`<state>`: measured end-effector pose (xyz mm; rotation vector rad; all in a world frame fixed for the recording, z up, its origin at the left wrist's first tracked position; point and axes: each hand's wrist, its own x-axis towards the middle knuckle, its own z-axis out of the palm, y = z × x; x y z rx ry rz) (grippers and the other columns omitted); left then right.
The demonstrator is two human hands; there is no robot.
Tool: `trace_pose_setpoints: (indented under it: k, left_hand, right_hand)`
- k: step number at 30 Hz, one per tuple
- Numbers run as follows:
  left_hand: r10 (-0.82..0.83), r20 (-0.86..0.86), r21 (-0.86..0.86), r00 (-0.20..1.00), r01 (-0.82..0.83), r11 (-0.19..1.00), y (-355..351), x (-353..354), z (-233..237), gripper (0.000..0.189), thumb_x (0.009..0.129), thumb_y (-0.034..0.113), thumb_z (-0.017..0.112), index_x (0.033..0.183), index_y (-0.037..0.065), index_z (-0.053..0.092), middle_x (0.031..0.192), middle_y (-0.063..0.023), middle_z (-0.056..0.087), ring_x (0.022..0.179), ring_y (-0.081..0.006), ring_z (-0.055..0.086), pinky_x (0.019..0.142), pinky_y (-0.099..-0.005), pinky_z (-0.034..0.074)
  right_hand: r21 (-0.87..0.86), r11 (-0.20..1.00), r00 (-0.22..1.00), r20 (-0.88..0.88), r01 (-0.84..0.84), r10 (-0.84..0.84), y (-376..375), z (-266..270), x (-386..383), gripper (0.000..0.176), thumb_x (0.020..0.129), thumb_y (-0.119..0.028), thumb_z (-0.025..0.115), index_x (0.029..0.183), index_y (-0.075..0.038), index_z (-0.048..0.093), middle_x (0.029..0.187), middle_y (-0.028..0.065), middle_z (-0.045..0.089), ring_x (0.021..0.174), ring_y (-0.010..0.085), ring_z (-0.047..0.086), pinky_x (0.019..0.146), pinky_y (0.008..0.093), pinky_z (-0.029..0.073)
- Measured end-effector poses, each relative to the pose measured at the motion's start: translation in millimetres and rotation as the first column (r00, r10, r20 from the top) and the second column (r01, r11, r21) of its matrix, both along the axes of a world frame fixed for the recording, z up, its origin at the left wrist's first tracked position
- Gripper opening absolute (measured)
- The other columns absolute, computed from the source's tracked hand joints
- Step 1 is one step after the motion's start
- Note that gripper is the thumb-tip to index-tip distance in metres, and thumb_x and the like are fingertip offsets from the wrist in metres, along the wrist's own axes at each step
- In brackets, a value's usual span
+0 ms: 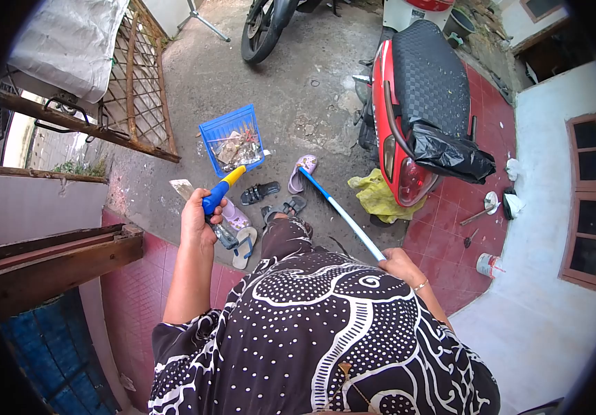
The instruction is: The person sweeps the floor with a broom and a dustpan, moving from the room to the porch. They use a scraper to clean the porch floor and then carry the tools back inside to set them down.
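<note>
My left hand [201, 216] is closed around the blue and yellow handle of a dustpan [208, 131]. Its blue ribbed pan holds a heap of litter [238, 149]. A pale flat piece [182, 188] and a greyish piece [224, 236] stick out by the same hand; I cannot make out what they are. My right hand [399, 265] grips a blue-and-white broom stick [343, 213], slanting up to a pink clog [303, 173]. No bristles show clearly. Around my feet lie a black sandal [260, 193], a second pink clog [237, 216] and a beige flip-flop [245, 247].
A red scooter [409, 117] stands at right, with a yellow cloth [384, 197] below it and a black bag [447, 149] on its seat. A rusty gate [135, 83] is at left. Another wheel [267, 31] stands ahead. A paint tin [490, 265] sits by the wall.
</note>
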<state>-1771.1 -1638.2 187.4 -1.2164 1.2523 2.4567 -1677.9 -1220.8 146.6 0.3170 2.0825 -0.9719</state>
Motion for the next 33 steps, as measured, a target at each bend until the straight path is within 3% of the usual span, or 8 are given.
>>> trace_pose_setpoints:
  k: [3, 5, 19, 23, 27, 29, 31, 33]
  left_hand:
    - [0.004, 0.029, -0.003, 1.000, -0.004, 1.000, 2, 1, -5, 0.018, 0.076, 0.016, 0.048, 0.087, 0.004, 0.040, 0.068, -0.0219, 0.053, 0.042, -0.0121, 0.044, 0.030, -0.0178, 0.032]
    - [0.006, 0.009, -0.018, 1.000, -0.006, 1.000, 5, 0, -4, 0.017, 0.073, 0.014, 0.049, 0.082, 0.002, 0.042, 0.064, -0.0159, 0.053, 0.044, -0.0119, 0.044, 0.031, -0.0187, 0.030]
    - [-0.031, -0.064, -0.038, 0.997, 0.029, 0.999, -8, -58, 44, 0.025, 0.075, 0.021, 0.052, 0.092, 0.004, 0.044, 0.065, -0.0168, 0.054, 0.042, -0.0094, 0.042, 0.030, -0.0177, 0.029]
    - [-0.094, -0.100, -0.059, 0.990, 0.089, 0.994, -19, -94, 60, 0.024, 0.074, 0.022, 0.054, 0.088, 0.004, 0.047, 0.065, -0.0144, 0.053, 0.041, -0.0082, 0.040, 0.030, -0.0170, 0.028]
    - [-0.149, -0.137, -0.023, 0.979, 0.147, 0.989, -38, -134, 59, 0.025, 0.075, 0.026, 0.057, 0.087, 0.006, 0.049, 0.063, -0.0105, 0.051, 0.042, -0.0066, 0.039, 0.031, -0.0162, 0.028]
    - [-0.162, -0.199, -0.085, 0.967, 0.148, 0.985, -46, -155, 60, 0.033, 0.075, 0.034, 0.060, 0.088, 0.006, 0.049, 0.064, -0.0088, 0.050, 0.042, -0.0057, 0.038, 0.032, -0.0154, 0.027]
    - [-0.188, -0.222, -0.105, 0.957, 0.168, 0.980, -60, -177, 57, 0.035, 0.071, 0.033, 0.067, 0.086, 0.007, 0.049, 0.065, -0.0046, 0.049, 0.043, -0.0041, 0.037, 0.032, -0.0149, 0.026]
    - [-0.364, -0.299, -0.253, 0.882, 0.295, 0.921, -82, -206, 39, 0.046, 0.068, 0.022, 0.071, 0.102, 0.006, 0.043, 0.065, -0.0025, 0.046, 0.044, -0.0028, 0.037, 0.033, -0.0139, 0.026]
  right_hand:
    - [-0.010, 1.000, 1.000, 0.008, 0.000, 0.001, -8, 9, -11, 0.012, 0.072, -0.006, 0.050, 0.071, 0.005, 0.052, 0.053, 0.0064, 0.051, 0.042, 0.0133, 0.048, 0.040, 0.0283, 0.039]
    - [-0.013, 1.000, 1.000, 0.025, 0.004, -0.004, -11, 11, -19, 0.013, 0.072, -0.007, 0.050, 0.070, 0.006, 0.052, 0.053, 0.0070, 0.051, 0.042, 0.0137, 0.049, 0.040, 0.0286, 0.039]
    - [-0.033, 0.997, 0.998, -0.007, -0.070, 0.070, -19, 17, -74, 0.015, 0.070, -0.008, 0.050, 0.069, 0.007, 0.052, 0.053, 0.0086, 0.052, 0.044, 0.0145, 0.049, 0.042, 0.0288, 0.038]
    - [-0.011, 0.989, 0.983, -0.112, -0.145, 0.143, -24, 10, -92, 0.018, 0.069, -0.011, 0.051, 0.069, 0.007, 0.054, 0.054, 0.0101, 0.053, 0.046, 0.0168, 0.051, 0.047, 0.0306, 0.040]
    - [-0.004, 0.997, 0.994, -0.077, -0.073, 0.073, -36, 4, -112, 0.021, 0.067, -0.013, 0.052, 0.070, 0.007, 0.056, 0.057, 0.0128, 0.055, 0.053, 0.0187, 0.053, 0.053, 0.0315, 0.042]
    - [0.006, 1.000, 0.998, -0.063, -0.031, 0.031, -49, 3, -125, 0.023, 0.067, -0.014, 0.053, 0.071, 0.008, 0.057, 0.059, 0.0140, 0.055, 0.056, 0.0192, 0.054, 0.055, 0.0317, 0.042]
    - [0.020, 1.000, 0.998, -0.057, -0.018, 0.020, -58, -9, -140, 0.024, 0.067, -0.014, 0.053, 0.074, 0.008, 0.058, 0.061, 0.0149, 0.057, 0.057, 0.0196, 0.054, 0.056, 0.0323, 0.042]
    - [0.041, 0.999, 0.997, -0.077, -0.012, 0.015, -74, -12, -161, 0.025, 0.066, -0.014, 0.054, 0.076, 0.008, 0.059, 0.062, 0.0161, 0.057, 0.058, 0.0213, 0.056, 0.057, 0.0333, 0.042]
